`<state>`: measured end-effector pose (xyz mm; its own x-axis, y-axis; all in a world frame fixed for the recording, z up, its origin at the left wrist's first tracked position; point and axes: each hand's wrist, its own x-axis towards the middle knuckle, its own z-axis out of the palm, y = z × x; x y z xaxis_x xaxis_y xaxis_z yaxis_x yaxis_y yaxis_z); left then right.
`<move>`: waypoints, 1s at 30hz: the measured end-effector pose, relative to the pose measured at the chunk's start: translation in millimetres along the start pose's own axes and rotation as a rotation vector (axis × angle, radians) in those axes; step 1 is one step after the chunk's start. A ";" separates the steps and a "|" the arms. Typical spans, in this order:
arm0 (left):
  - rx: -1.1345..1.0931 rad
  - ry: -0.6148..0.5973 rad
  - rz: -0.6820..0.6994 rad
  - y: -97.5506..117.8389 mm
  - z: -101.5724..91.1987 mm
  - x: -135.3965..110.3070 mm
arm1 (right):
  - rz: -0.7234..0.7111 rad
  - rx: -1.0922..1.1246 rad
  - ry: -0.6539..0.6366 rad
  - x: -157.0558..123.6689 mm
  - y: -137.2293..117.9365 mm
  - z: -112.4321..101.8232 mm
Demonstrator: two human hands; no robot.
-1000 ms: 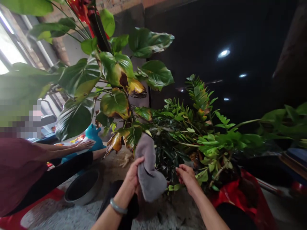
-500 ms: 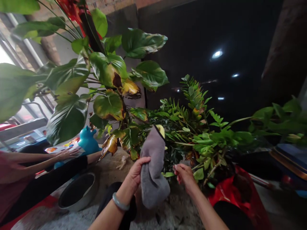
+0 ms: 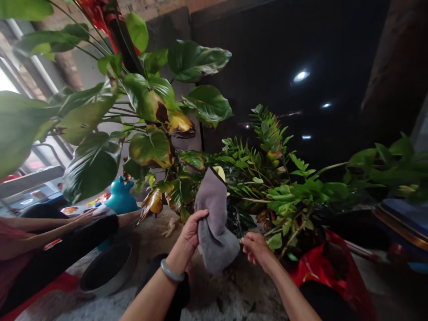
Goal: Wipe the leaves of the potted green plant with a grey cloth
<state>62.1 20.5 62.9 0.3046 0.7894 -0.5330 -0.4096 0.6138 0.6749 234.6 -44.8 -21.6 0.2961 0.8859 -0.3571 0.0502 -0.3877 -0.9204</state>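
My left hand (image 3: 194,227), with a pale bangle on the wrist, is closed round a grey cleaning cloth (image 3: 214,205). The cloth has dark edging and a yellow underside showing at its top corner; its lower part hangs in a fold. To the right of the cloth, my right hand (image 3: 256,247) has its fingers curled and pinched together. Whatever may be between those fingertips is too small to make out. Behind both hands grows a leafy green plant (image 3: 284,191) with many small leaves.
A tall large-leaved plant (image 3: 150,147) with browned leaves rises at left. Beside it are a grey basin (image 3: 107,269), a blue figure (image 3: 122,196) and another person's arms (image 3: 50,229). A red plastic bag (image 3: 321,263) lies right, before a dark glossy panel (image 3: 267,58).
The cloth's lower end has lifted and swung right towards my right hand, and my left hand has risen slightly. A green leaf seen beside my right fingertips is no longer visible there.
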 end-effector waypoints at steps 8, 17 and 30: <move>0.146 0.091 -0.417 -101.3 -57.4 -18.1 | 0.000 0.029 0.063 -5.9 -0.6 -9.2; -0.021 0.119 0.043 -82.2 -32.1 -39.0 | -0.007 0.244 0.026 -21.3 -8.0 -5.0; -0.194 0.193 0.107 -92.0 4.1 -61.3 | -0.326 0.365 0.323 -93.9 33.6 66.1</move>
<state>84.6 -84.3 35.6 0.0890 0.8211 -0.5638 -0.5932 0.4984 0.6322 145.4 -124.2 -29.5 0.5989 0.8002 -0.0329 -0.1280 0.0551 -0.9902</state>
